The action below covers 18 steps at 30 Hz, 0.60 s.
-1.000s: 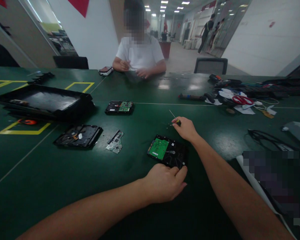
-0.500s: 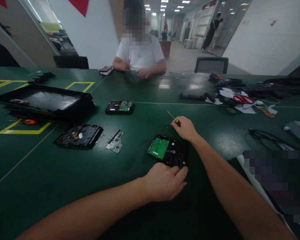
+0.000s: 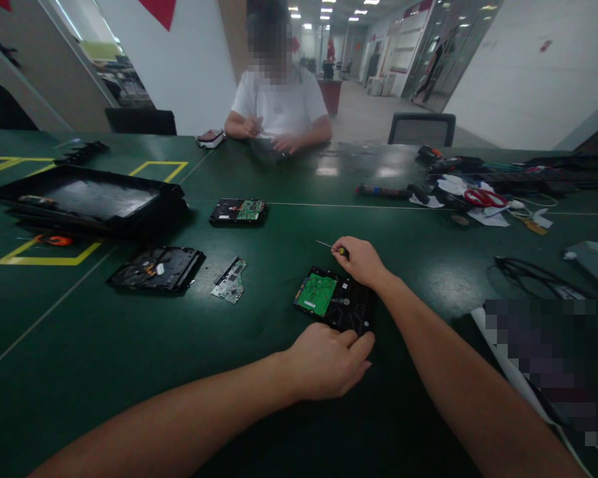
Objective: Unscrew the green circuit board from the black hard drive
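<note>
A black hard drive with a green circuit board [image 3: 316, 294] lies on the green table in front of me. My left hand [image 3: 333, 360] grips its near right edge, fingers closed round the corner. Just beyond the drive's far right side, my right hand [image 3: 359, 260] holds a thin screwdriver [image 3: 343, 252] by its yellow and black handle, with the shaft pointing left, clear of the drive. To the left lie a loose circuit board [image 3: 230, 281] and an opened black drive [image 3: 157, 269]. Another drive [image 3: 238, 211] rests farther back.
Black trays [image 3: 90, 199] are stacked at the left, near an orange tape measure [image 3: 54, 240]. Across the table sits a person [image 3: 282, 109]. Tools, red-handled scissors [image 3: 484, 198] and cables [image 3: 533, 275] lie at the right.
My right hand has moved slightly left, and the screwdriver's shaft has swung down to point more to the left. My left hand stays at the drive.
</note>
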Motion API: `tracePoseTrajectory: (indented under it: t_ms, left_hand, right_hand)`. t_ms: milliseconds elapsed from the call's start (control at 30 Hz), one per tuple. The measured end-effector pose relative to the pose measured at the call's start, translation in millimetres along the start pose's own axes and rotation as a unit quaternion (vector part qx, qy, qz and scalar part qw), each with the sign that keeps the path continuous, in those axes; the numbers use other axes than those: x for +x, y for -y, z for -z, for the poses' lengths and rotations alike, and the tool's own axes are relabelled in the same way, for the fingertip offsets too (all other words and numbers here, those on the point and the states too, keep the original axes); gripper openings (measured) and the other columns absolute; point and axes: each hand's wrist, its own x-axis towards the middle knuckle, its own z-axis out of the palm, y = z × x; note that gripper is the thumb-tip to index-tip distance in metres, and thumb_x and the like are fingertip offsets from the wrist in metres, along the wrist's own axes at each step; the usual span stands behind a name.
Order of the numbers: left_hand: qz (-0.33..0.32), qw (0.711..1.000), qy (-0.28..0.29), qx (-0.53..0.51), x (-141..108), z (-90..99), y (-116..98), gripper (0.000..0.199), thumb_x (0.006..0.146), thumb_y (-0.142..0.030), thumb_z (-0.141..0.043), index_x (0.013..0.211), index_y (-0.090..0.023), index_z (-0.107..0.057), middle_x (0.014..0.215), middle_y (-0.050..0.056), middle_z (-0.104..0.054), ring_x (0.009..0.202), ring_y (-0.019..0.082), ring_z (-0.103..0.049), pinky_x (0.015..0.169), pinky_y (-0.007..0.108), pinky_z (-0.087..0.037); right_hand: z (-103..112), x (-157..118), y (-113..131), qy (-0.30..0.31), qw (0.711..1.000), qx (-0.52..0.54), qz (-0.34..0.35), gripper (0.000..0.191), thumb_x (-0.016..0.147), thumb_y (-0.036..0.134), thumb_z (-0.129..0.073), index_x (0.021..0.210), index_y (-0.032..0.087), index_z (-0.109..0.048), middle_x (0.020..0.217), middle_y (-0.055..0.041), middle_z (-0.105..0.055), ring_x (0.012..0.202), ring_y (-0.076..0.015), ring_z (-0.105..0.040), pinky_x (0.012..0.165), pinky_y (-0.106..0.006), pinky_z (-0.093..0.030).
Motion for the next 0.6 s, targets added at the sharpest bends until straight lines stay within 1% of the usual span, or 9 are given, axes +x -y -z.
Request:
tracePoseTrajectory:
  t_ms: [133,267,400,533,600]
  left_hand:
    - [-0.005,1.0,0.005,-0.002,0.0,1.3,0.8,0.046,0.107,-0.038,-0.045,0.144,-0.011,-0.049,0.103,0.01,-0.077,0.081,0.024,-0.076,0.063,0.036,-0.061]
    - [-0.004,1.0,0.006,-0.004,0.3,1.9,0.9,0.044,0.107,-0.037,-0.045,0.143,-0.011,-0.05,0.103,0.01,-0.077,0.081,0.024,-0.076,0.064,0.036,-0.061]
    - [0.001,1.0,0.011,-0.006,0.8,1.5,0.7,0.043,0.107,-0.037,-0.045,0.14,-0.012,-0.052,0.102,0.01,-0.077,0.08,0.024,-0.076,0.064,0.033,-0.06]
    - [-0.002,1.0,0.014,-0.008,0.7,2.1,1.4,0.042,0.107,-0.038,-0.044,0.14,-0.012,-0.052,0.103,0.01,-0.077,0.081,0.024,-0.076,0.064,0.034,-0.061]
    - [-0.005,1.0,0.015,-0.01,0.5,3.5,1.7,0.043,0.108,-0.038,-0.043,0.141,-0.012,-0.051,0.104,0.009,-0.077,0.081,0.024,-0.076,0.064,0.035,-0.061]
  right_hand:
    - [1.9,-0.7,1.2,0.013,1.0,-0.021,-0.001,0.019,0.096,0.021,-0.062,0.113,0.024,-0.069,0.113,-0.0065,-0.074,0.103,-0.0231,-0.068,0.091,-0.034,-0.05]
    - [3.3,-0.8,3.0,0.033,0.999,-0.034,0.009,0.023,0.097,0.019,-0.061,0.115,0.025,-0.073,0.119,-0.0074,-0.073,0.107,-0.0236,-0.068,0.095,-0.035,-0.051]
    - [3.3,-0.3,2.6,0.043,0.998,-0.053,0.006,0.023,0.096,0.018,-0.063,0.115,0.025,-0.074,0.12,-0.0079,-0.072,0.106,-0.0242,-0.068,0.092,-0.035,-0.052]
    - [3.9,0.0,3.0,0.043,0.996,-0.076,-0.003,0.015,0.097,0.021,-0.064,0.108,0.024,-0.073,0.114,-0.008,-0.071,0.101,-0.0239,-0.068,0.086,-0.034,-0.051]
    - [4.7,-0.2,4.5,0.045,0.995,-0.088,-0.01,0.014,0.095,0.019,-0.065,0.106,0.023,-0.072,0.113,-0.0081,-0.07,0.099,-0.0241,-0.068,0.083,-0.034,-0.05]
